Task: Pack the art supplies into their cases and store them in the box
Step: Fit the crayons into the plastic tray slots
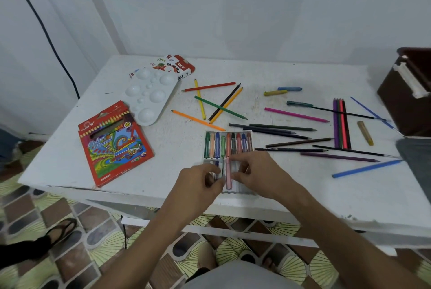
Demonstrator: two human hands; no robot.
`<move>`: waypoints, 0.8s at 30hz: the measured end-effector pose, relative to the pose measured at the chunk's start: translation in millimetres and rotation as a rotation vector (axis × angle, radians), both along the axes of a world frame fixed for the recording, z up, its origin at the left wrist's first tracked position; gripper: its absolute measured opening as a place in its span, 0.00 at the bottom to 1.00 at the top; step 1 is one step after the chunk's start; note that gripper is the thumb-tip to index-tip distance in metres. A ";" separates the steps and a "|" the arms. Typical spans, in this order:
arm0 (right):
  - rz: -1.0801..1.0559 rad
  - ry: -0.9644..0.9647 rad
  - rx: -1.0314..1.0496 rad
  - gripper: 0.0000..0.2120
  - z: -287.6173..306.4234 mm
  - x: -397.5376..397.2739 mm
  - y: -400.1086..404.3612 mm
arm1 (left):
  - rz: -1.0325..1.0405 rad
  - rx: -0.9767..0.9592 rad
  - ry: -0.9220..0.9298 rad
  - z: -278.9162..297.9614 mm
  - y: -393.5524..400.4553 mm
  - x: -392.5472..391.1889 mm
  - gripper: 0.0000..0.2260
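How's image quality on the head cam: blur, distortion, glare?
Head view: wide-angle bending at table edges; both hands and the near row of the pastel tray motion-smeared; far pencils sharp; flat lighting, no glare.

I count one white plastic paint palette (149, 95), one red cardboard colour pencil case (114, 144), one red-and-white oil pastel box (179, 67), nine upright oil pastels in the clear tray's (250, 133) far row, three loose pastels, and perhaps twenty scattered pencils.
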State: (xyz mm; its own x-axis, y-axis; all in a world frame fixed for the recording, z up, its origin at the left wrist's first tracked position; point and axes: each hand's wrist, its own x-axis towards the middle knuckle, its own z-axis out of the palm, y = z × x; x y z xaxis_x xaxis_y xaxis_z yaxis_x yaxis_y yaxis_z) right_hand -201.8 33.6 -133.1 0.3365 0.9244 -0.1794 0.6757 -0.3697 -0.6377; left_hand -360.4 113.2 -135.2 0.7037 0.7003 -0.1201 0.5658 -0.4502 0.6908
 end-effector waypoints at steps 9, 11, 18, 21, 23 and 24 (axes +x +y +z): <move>0.086 -0.042 0.033 0.18 1.2 0.1 -5.6 | -0.138 0.032 0.062 0.2 14.6 6.1 0.08; 0.111 -0.025 0.045 0.18 1.1 -0.9 -6.3 | -0.138 0.018 0.046 0.1 18.3 5.3 0.13; 0.126 -0.078 0.060 0.18 -7.1 -4.1 -4.8 | -0.300 0.092 0.096 2.2 25.9 8.1 0.13; 0.132 -0.101 0.055 0.19 -11.7 -3.9 -5.8 | -0.358 0.146 0.134 -0.9 31.4 9.1 0.14; 0.144 -0.073 0.046 0.20 -11.9 -2.7 -6.7 | -0.377 0.186 0.157 0.1 30.9 10.4 0.15; 0.145 -0.050 0.043 0.20 -12.0 -1.8 -6.9 | -0.373 0.197 0.163 1.5 30.3 10.8 0.15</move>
